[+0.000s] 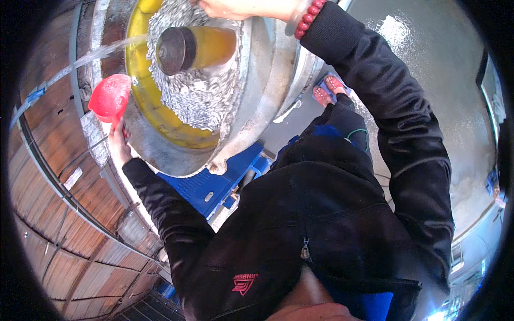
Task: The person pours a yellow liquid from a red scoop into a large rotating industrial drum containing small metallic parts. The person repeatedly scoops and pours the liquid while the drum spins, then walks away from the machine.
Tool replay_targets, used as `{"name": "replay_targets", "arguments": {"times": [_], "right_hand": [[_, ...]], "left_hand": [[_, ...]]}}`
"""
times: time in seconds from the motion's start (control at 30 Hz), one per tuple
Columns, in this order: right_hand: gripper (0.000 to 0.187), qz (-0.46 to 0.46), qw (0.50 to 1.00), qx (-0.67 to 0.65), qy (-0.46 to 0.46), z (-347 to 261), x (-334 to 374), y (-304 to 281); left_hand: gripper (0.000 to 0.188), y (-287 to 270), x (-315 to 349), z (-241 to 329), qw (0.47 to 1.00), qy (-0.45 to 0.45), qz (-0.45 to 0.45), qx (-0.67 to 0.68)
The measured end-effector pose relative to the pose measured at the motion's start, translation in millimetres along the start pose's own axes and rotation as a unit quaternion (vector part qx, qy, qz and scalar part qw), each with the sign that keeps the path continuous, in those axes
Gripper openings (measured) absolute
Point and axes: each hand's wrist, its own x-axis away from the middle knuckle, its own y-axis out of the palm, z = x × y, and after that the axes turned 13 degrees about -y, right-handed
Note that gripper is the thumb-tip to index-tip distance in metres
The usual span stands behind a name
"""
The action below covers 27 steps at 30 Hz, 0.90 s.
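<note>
My left hand (119, 140) is closed round the handle of a red plastic ladle (111, 99). Its bowl is held over the left rim of a round metal tub (176, 158) with a yellow inner wall (150, 107). Many small silvery pieces (187, 101) fill the tub, blurred as if moving; their kind is too small to tell. A yellow post with a dark round cap (176, 51) stands in the middle. Over the tub's far side reaches my right hand (235, 7), a red bead bracelet at its wrist. Its fingers are mostly cut off by the upper edge.
A clear hose or water stream (107, 49) runs from the left toward the tub. Rusty corrugated panels (53, 160) stand along the left. Below the tub is a blue ribbed plastic piece (214, 184). Wet grey floor (428, 107) spreads at right, beside my sandalled feet (329, 91).
</note>
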Motion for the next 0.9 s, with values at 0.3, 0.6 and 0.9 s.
{"name": "replay_targets", "arguments": {"times": [0.3, 0.6, 0.9], "right_hand": [[0.036, 0.149, 0.608, -0.755, 0.195, 22.9, 2.0, 17.3], [0.01, -0.013, 0.933, 0.335, -0.132, -13.0, -6.8, 0.2], [0.025, -0.01, 0.986, 0.127, -0.109, 1.5, 1.9, 5.6]], "left_hand": [[0.038, -33.7, 39.5, -24.5, 0.906, 0.109, 0.123, -0.39], [0.011, 51.6, -45.7, 31.0, 0.842, -0.159, -0.157, 0.491], [0.008, 65.2, -74.0, 110.4, 0.85, -0.063, -0.176, 0.493]]}}
